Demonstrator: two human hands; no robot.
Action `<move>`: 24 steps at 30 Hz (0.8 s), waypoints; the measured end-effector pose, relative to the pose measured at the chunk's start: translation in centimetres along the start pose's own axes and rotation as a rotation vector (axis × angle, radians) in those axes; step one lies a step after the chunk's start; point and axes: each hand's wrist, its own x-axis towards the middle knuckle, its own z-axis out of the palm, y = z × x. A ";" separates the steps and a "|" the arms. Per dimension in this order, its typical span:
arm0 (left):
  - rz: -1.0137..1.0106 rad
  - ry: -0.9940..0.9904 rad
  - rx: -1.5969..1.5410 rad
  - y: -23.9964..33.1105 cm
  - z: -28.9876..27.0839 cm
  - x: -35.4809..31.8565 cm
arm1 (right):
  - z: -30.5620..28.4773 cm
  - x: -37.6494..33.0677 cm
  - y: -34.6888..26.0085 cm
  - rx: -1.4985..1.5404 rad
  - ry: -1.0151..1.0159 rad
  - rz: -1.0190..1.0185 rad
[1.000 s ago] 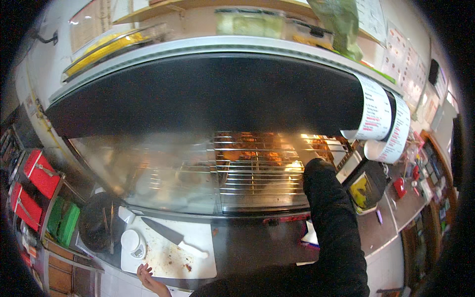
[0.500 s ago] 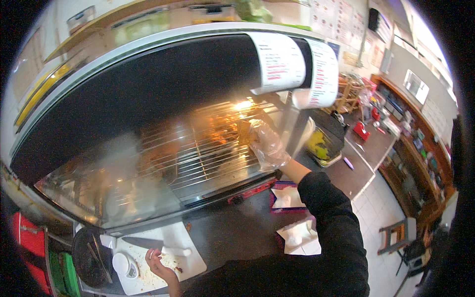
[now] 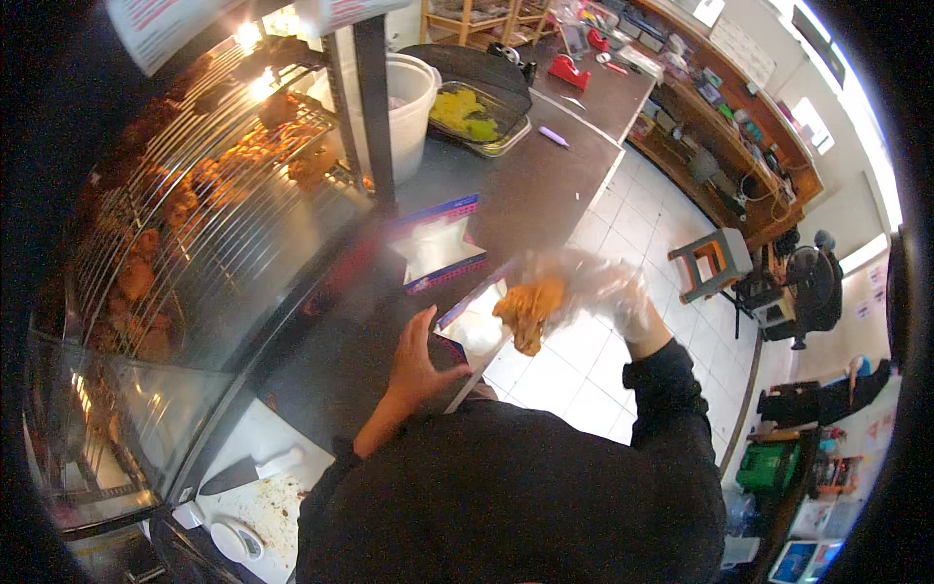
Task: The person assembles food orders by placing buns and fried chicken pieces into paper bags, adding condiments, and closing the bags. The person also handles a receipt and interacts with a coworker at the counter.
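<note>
Near left: a white cutting board point(image 3: 258, 428) carries a knife point(image 3: 230, 478) and a round white scale point(image 3: 235, 540). The hands are apart. The left hand point(image 3: 413, 370) has its fingers spread, just beside the near paper box point(image 3: 475, 326). The right hand point(image 3: 613, 292) (in a clear plastic glove, blurred) is clamped on a golden-brown fried piece point(image 3: 527, 313), which is positioned in the air at the right edge of that box. A far paper box point(image 3: 440, 245) rests on the dark surface point(image 3: 520, 190), white inside. Left: a glass-fronted case point(image 3: 161, 409) contains wire racks point(image 3: 248, 224) bearing more fried pieces point(image 3: 136, 282). Farther along the surface: a white bucket point(image 3: 401, 136), a tray point(image 3: 494, 150) with yellow-green contents, a purple pen point(image 3: 554, 136) and a red dispenser point(image 3: 569, 73). Far right: a stool point(image 3: 705, 265) stands on the tiled floor point(image 3: 623, 214).
</note>
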 end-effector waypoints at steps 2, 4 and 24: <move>-0.027 0.074 -0.015 -1.6 3.1 1.3 | -0.2 -0.2 2.5 -0.367 0.037 0.044; -0.239 -0.018 -0.144 -4.9 5.9 1.6 | -0.9 0.7 6.6 -0.522 0.102 -0.033; -0.340 -0.061 -0.291 -6.8 5.0 0.2 | -4.0 3.6 13.3 -0.868 0.243 -0.483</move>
